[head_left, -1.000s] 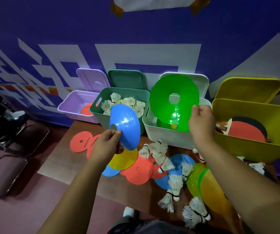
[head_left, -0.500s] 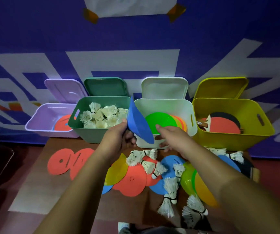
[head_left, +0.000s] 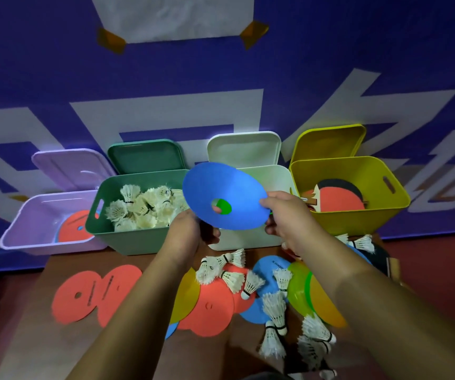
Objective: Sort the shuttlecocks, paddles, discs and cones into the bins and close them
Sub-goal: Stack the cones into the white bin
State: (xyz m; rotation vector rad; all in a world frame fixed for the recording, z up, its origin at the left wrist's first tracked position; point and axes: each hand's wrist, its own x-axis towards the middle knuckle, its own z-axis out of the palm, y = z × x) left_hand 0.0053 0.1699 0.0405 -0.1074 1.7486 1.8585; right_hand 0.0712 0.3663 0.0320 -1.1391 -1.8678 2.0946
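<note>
A blue cone (head_left: 221, 196) with a centre hole hangs tilted over the white bin (head_left: 273, 176); green shows through the hole. My left hand (head_left: 188, 231) grips its lower left edge and my right hand (head_left: 284, 212) pinches its right edge. The green bin (head_left: 105, 229) holds several shuttlecocks (head_left: 141, 209). Red paddles (head_left: 341, 201) lie in the yellow bin (head_left: 358, 223). An orange disc (head_left: 74, 226) lies in the lilac bin (head_left: 29, 229). All four lids stand open behind the bins.
On the floor mat lie orange discs (head_left: 94, 294), yellow, green and blue cones (head_left: 311, 294) and several loose shuttlecocks (head_left: 275, 308). The blue and white wall (head_left: 221, 100) stands right behind the bins. Two shuttlecocks (head_left: 358, 242) lie below the yellow bin.
The blue cone has turned from edge-on to face-on over the white bin. My right hand has come off the bin's front and taken the cone's right edge.
</note>
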